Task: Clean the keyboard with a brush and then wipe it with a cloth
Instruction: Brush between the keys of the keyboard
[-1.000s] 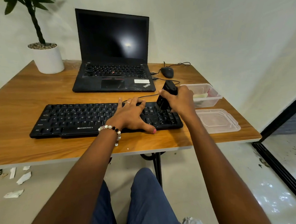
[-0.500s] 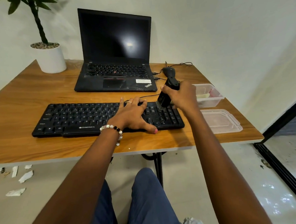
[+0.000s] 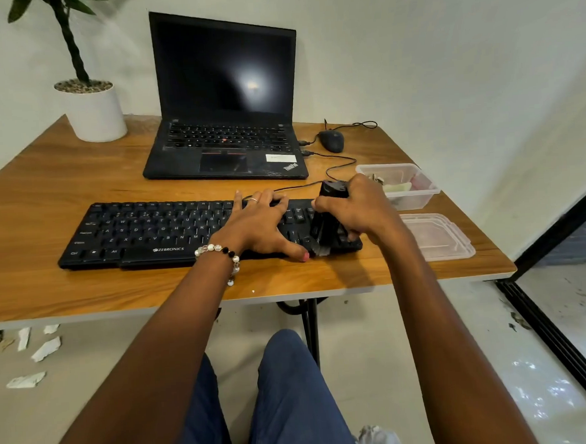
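A black keyboard [image 3: 148, 230] lies across the wooden table [image 3: 42, 189] in front of me. My left hand [image 3: 261, 223] rests flat on its right half, fingers spread, thumb at the front edge. My right hand [image 3: 363, 210] grips a black brush [image 3: 327, 219] held upright, its bristles down on the keys at the keyboard's right front corner. No cloth can be made out for certain.
An open black laptop [image 3: 224, 123] stands behind the keyboard, with a wired mouse [image 3: 332, 140] to its right. A clear plastic box [image 3: 417, 197] and its lid [image 3: 436, 237] sit at the table's right edge. A white plant pot [image 3: 94, 110] stands back left. Paper scraps [image 3: 35, 351] litter the floor.
The brush has swept from the back rows of the keyboard's right end toward me, down to the front edge. My left hand stays in place on the keys.
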